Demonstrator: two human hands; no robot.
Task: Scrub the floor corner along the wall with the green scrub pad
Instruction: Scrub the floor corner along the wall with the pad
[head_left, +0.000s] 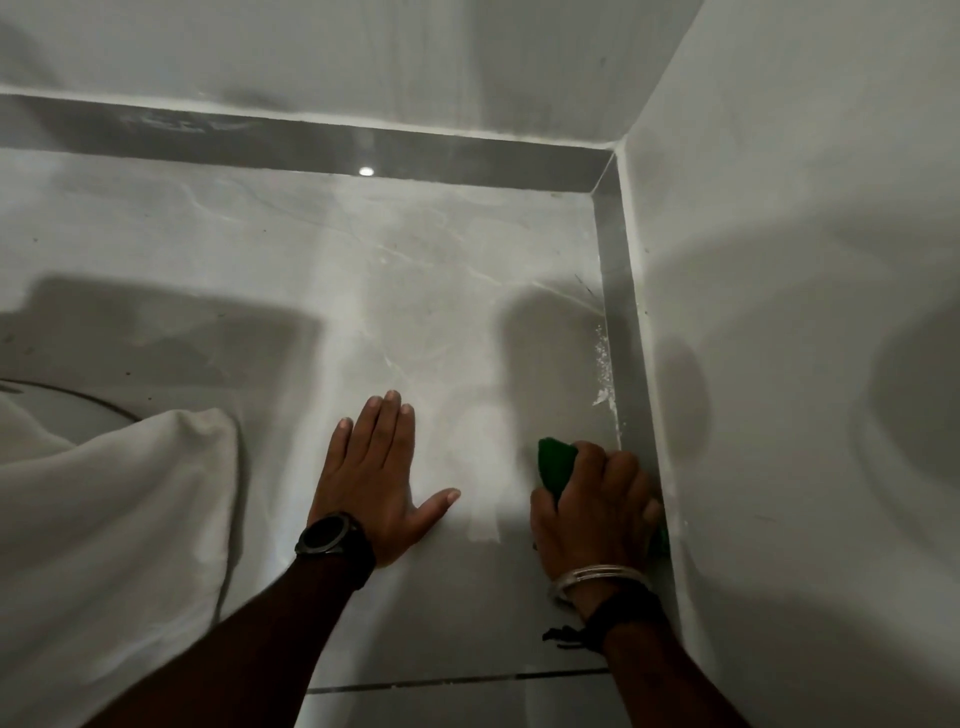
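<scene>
I see the floor (311, 249) running ahead to the far wall (363, 52) and meeting the right wall (805, 260) at the corner (605, 174). My left hand (376, 478) lies flat on the floor, near centre. My right hand (592, 509) sits to its right, apart from it, against the right wall's base strip (621, 312), on the scrub pad (556, 462). A cloth (104, 519) lies on the floor at far left.

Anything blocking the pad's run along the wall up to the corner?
Nothing visible does. The right hand presses the green scrub pad against the skirting, and the floor strip ahead holds only white residue up to the corner.
</scene>
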